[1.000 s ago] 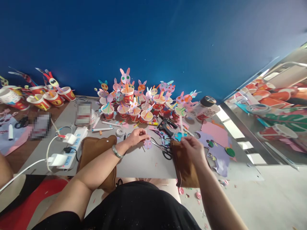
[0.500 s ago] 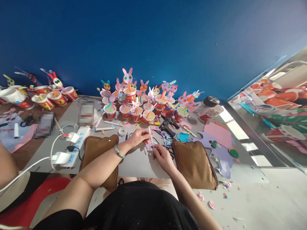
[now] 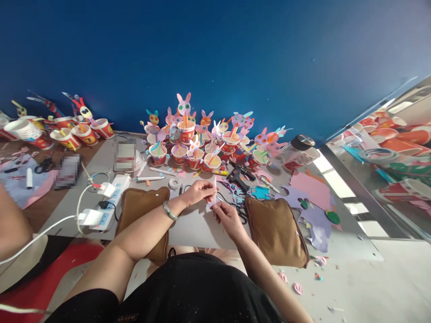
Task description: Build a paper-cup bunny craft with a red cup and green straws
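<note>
Since a second ago the bare right hand [image 3: 230, 219] has swung in from above the right-hand cushion, bringing a slim translucent whitish stick [image 3: 214, 184] over to the bare left hand [image 3: 202, 193]. Its fingertips grip the stick's lower end, and the stick stands nearly upright between the hands. The left hand's fingertips pinch a small pale purple paper piece [image 3: 209, 207]; whether they also touch the stick, I cannot tell.

On the far side, red-and-white patterned paper cups [image 3: 195, 160] stand clustered, some raised above others, holding colourful straws topped with paper animal heads. Similar printed cups [image 3: 86, 135] with paper figures stand at far left. A clear bottle with a dark lid [image 3: 301, 142] is at far right, beside another cup.

Two brown fabric cushions [image 3: 278, 231] lie left and right on the grey tabletop [image 3: 198, 235]. A black glue gun [image 3: 238, 179] and scraps lie beyond the hands, pink and purple sheets to the right, and a white power strip [image 3: 112, 202] to the left. A deep blue wall [image 3: 215, 54] rises behind.

The right cushion, partly covered earlier, is now almost wholly exposed; the cup cluster keeps its arrangement.
</note>
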`<state>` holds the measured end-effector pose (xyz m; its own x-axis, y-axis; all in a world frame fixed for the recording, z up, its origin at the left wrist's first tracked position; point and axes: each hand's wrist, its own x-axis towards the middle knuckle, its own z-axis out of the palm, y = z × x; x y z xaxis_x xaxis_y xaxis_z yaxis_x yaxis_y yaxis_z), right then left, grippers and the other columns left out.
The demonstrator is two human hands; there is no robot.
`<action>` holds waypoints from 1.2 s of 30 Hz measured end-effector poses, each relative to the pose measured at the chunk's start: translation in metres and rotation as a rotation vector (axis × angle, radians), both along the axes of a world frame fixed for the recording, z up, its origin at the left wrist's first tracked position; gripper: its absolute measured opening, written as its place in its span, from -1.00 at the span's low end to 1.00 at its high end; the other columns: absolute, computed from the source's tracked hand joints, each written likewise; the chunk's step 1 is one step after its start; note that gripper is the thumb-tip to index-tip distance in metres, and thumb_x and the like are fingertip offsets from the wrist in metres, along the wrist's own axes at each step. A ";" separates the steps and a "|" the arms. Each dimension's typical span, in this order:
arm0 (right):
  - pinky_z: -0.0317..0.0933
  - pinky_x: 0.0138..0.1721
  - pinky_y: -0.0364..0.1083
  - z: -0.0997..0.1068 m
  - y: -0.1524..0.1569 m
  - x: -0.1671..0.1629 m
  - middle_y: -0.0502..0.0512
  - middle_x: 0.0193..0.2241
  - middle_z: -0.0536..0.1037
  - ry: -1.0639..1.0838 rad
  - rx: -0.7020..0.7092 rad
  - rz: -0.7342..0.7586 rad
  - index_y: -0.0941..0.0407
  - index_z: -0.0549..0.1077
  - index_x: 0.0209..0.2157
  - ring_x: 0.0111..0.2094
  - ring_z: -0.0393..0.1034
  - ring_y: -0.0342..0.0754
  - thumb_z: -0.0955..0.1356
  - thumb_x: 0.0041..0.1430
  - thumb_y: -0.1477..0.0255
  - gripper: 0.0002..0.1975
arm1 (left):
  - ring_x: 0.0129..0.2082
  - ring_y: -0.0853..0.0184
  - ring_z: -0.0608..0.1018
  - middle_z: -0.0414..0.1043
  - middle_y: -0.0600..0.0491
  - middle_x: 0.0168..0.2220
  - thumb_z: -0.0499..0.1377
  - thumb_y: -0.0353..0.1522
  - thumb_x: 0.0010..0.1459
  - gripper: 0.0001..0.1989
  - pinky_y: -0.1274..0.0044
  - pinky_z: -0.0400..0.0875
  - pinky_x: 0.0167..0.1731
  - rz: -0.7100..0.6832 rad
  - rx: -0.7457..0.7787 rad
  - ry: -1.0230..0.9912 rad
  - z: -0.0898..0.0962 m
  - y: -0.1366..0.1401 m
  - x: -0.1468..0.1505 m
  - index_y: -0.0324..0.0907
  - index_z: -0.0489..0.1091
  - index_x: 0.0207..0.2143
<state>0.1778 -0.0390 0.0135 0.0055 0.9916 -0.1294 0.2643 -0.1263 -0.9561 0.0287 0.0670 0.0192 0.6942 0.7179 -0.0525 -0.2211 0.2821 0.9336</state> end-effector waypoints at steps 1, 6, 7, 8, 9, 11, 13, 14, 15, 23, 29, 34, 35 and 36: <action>0.07 -0.53 -0.16 -0.001 0.000 0.000 -0.08 -0.62 0.30 0.011 -0.005 0.003 0.09 0.36 -0.45 -0.59 0.16 -0.18 0.30 0.22 -0.07 -0.51 | -0.58 0.47 0.44 0.38 0.13 -0.56 0.38 -0.04 -0.01 -0.53 0.56 0.38 -0.49 -0.024 -0.002 -0.002 0.001 0.000 0.000 -0.28 0.42 -0.37; 0.04 -0.56 -0.15 -0.005 0.001 0.005 -0.09 -0.64 0.30 0.030 -0.029 0.015 0.07 0.30 -0.50 -0.61 0.12 -0.18 0.33 0.18 -0.10 -0.49 | -0.56 0.46 0.44 0.39 0.10 -0.58 0.37 -0.02 0.01 -0.52 0.56 0.37 -0.46 -0.052 0.011 0.011 0.001 -0.003 -0.001 -0.30 0.49 -0.37; 0.03 -0.57 -0.15 -0.005 0.001 0.006 -0.09 -0.64 0.29 0.027 -0.033 0.015 0.07 0.29 -0.50 -0.62 0.12 -0.18 0.33 0.17 -0.10 -0.49 | -0.57 0.46 0.43 0.39 0.09 -0.59 0.37 -0.02 0.00 -0.52 0.56 0.36 -0.47 -0.041 0.020 0.019 0.001 -0.003 -0.001 -0.30 0.49 -0.38; 0.03 -0.57 -0.15 -0.005 0.001 0.007 -0.09 -0.65 0.30 0.023 -0.036 0.013 0.07 0.29 -0.50 -0.62 0.12 -0.18 0.33 0.17 -0.09 -0.49 | -0.57 0.47 0.43 0.39 0.09 -0.59 0.38 -0.02 0.00 -0.53 0.57 0.34 -0.48 -0.026 0.030 0.029 0.001 -0.003 -0.001 -0.30 0.48 -0.40; 0.03 -0.57 -0.15 -0.005 0.000 0.007 -0.08 -0.65 0.30 0.016 -0.038 0.010 0.07 0.30 -0.51 -0.62 0.13 -0.17 0.33 0.18 -0.09 -0.49 | -0.58 0.48 0.42 0.39 0.10 -0.60 0.38 -0.03 -0.01 -0.53 0.58 0.33 -0.49 -0.011 0.040 0.037 0.000 -0.002 -0.001 -0.29 0.47 -0.43; 0.04 -0.57 -0.15 -0.004 0.000 0.006 -0.07 -0.64 0.31 -0.002 -0.033 -0.002 0.07 0.32 -0.50 -0.61 0.15 -0.16 0.34 0.18 -0.07 -0.51 | -0.60 0.49 0.41 0.37 0.11 -0.62 0.40 -0.03 -0.05 -0.52 0.59 0.31 -0.51 0.019 0.049 0.049 0.001 -0.002 -0.001 -0.28 0.44 -0.50; 0.06 -0.56 -0.15 -0.003 -0.001 0.004 -0.06 -0.64 0.32 -0.021 -0.022 -0.010 0.07 0.35 -0.49 -0.60 0.17 -0.15 0.34 0.19 -0.05 -0.53 | -0.62 0.49 0.39 0.35 0.14 -0.64 0.43 -0.02 -0.12 -0.50 0.60 0.29 -0.54 0.053 0.045 0.058 0.001 -0.001 -0.001 -0.26 0.39 -0.54; 0.07 -0.55 -0.15 -0.002 -0.001 0.003 -0.06 -0.64 0.33 -0.028 -0.017 -0.009 0.08 0.36 -0.49 -0.59 0.18 -0.15 0.34 0.20 -0.03 -0.54 | -0.63 0.50 0.38 0.34 0.15 -0.65 0.45 -0.02 -0.15 -0.49 0.60 0.28 -0.56 0.066 0.043 0.065 0.001 -0.001 0.000 -0.26 0.36 -0.56; 0.09 -0.54 -0.15 -0.002 -0.001 0.002 -0.05 -0.64 0.34 -0.031 -0.013 -0.005 0.08 0.37 -0.48 -0.59 0.19 -0.15 0.33 0.22 -0.03 -0.54 | -0.63 0.50 0.38 0.34 0.15 -0.66 0.45 -0.02 -0.16 -0.48 0.60 0.27 -0.56 0.075 0.042 0.070 0.001 -0.001 0.000 -0.25 0.35 -0.57; 0.15 -0.54 -0.15 -0.004 0.000 0.000 -0.02 -0.54 0.43 0.086 -0.041 0.072 0.10 0.41 -0.38 -0.60 0.23 -0.17 0.26 0.29 -0.04 -0.53 | -0.57 0.49 0.42 0.42 0.08 -0.54 0.38 -0.04 0.01 -0.54 0.60 0.30 -0.49 0.028 0.011 0.042 -0.007 0.000 0.000 -0.31 0.51 -0.39; 0.14 -0.57 -0.15 -0.001 0.000 -0.001 -0.04 -0.54 0.43 0.146 -0.061 0.053 0.12 0.43 -0.30 -0.62 0.22 -0.19 0.26 0.26 -0.09 -0.47 | -0.52 0.49 0.43 0.48 0.02 -0.42 0.33 -0.06 0.10 -0.55 0.58 0.34 -0.44 -0.053 -0.032 -0.009 -0.010 0.000 -0.002 -0.29 0.56 -0.21; 0.14 -0.55 -0.15 0.001 0.001 0.001 -0.03 -0.54 0.44 0.146 -0.061 0.036 0.14 0.51 -0.23 -0.61 0.22 -0.19 0.30 0.24 -0.06 -0.49 | -0.54 0.47 0.42 0.43 0.05 -0.52 0.35 -0.06 0.06 -0.57 0.57 0.33 -0.46 0.007 0.004 0.000 -0.005 -0.001 -0.001 -0.30 0.54 -0.34; 0.14 -0.54 -0.15 0.001 0.001 0.001 -0.03 -0.54 0.44 0.140 -0.060 0.041 0.14 0.51 -0.21 -0.61 0.22 -0.18 0.31 0.25 -0.05 -0.49 | -0.55 0.47 0.41 0.42 0.07 -0.54 0.37 -0.06 0.03 -0.57 0.57 0.31 -0.48 0.030 0.015 0.009 -0.003 -0.001 -0.001 -0.30 0.52 -0.38; 0.15 -0.55 -0.15 -0.001 0.001 0.001 -0.03 -0.53 0.45 0.130 -0.058 0.046 0.14 0.52 -0.20 -0.61 0.22 -0.18 0.30 0.25 -0.04 -0.49 | -0.57 0.48 0.40 0.40 0.08 -0.56 0.38 -0.05 0.01 -0.56 0.58 0.30 -0.49 0.050 0.023 0.017 -0.002 -0.001 -0.001 -0.30 0.50 -0.43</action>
<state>0.1784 -0.0383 0.0130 -0.0601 0.9812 -0.1836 0.1455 -0.1733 -0.9741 0.0281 0.0663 0.0170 0.6567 0.7527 -0.0471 -0.2186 0.2498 0.9433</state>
